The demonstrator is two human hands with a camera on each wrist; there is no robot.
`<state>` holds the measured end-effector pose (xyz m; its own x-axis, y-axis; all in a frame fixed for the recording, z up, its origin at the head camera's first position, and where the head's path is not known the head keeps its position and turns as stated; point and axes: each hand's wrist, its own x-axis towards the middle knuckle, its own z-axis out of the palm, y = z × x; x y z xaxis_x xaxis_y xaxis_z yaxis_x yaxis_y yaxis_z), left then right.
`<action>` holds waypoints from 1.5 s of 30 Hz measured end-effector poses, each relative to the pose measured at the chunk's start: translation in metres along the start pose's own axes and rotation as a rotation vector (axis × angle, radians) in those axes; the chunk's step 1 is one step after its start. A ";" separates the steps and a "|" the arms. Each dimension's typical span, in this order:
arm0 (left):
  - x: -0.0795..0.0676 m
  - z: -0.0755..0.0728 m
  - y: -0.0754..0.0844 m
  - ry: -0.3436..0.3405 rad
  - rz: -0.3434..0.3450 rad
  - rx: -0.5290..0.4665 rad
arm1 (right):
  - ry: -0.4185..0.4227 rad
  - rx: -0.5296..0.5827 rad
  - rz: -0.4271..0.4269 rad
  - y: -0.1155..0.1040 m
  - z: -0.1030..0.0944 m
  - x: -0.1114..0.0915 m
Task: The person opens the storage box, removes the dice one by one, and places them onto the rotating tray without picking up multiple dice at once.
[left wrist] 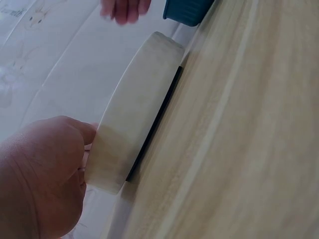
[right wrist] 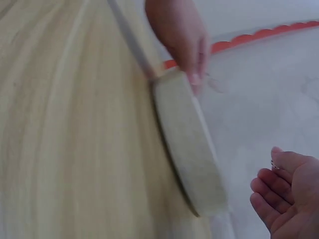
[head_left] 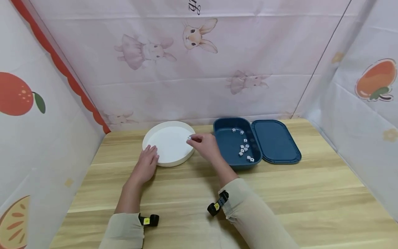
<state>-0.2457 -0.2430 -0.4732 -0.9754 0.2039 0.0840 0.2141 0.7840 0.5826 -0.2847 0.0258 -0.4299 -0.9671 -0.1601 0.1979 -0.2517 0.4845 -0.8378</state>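
Rabbit-printed cloth (head_left: 199, 100) hangs behind a wood-grain table (head_left: 183, 193), where a round white tray (head_left: 172, 141) lies flat. At the tray's near-left rim, the left hand (head_left: 146, 162) rests with its fingers relaxed and laid over the edge, its wrist below and its palm outside the wall. The tray looks light and stiff, smooth enough to slide if nudged; its raised rim offers the natural hold. Over the tray's right rim is the held die (head_left: 189, 138), white with dark pips. It should be hard, very light and hardly fragile, though its small smooth faces could slip, so two opposite faces are the place to pinch. Just right of it, the right hand (head_left: 205, 147) has thumb and index fingertip clamped on the die, the other fingers loosely bent, the forearm slanting in from the near right. Right of the tray sits a blue box (head_left: 225, 145) with loose dice (head_left: 240, 154) on its floor; farther right lies a flat blue lid (head_left: 276, 141).
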 end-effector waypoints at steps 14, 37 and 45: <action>-0.003 0.002 0.003 0.023 0.005 -0.006 | -0.044 -0.226 -0.081 0.004 0.041 0.011; -0.003 0.004 0.001 0.030 0.017 0.020 | -0.168 -0.621 -0.211 0.003 0.048 0.008; -0.003 0.005 0.000 0.013 -0.052 0.018 | -0.175 -0.637 -0.226 0.005 0.048 0.006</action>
<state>-0.2429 -0.2407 -0.4781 -0.9858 0.1547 0.0648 0.1637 0.8038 0.5719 -0.2902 -0.0142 -0.4571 -0.8812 -0.4271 0.2026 -0.4716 0.8241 -0.3139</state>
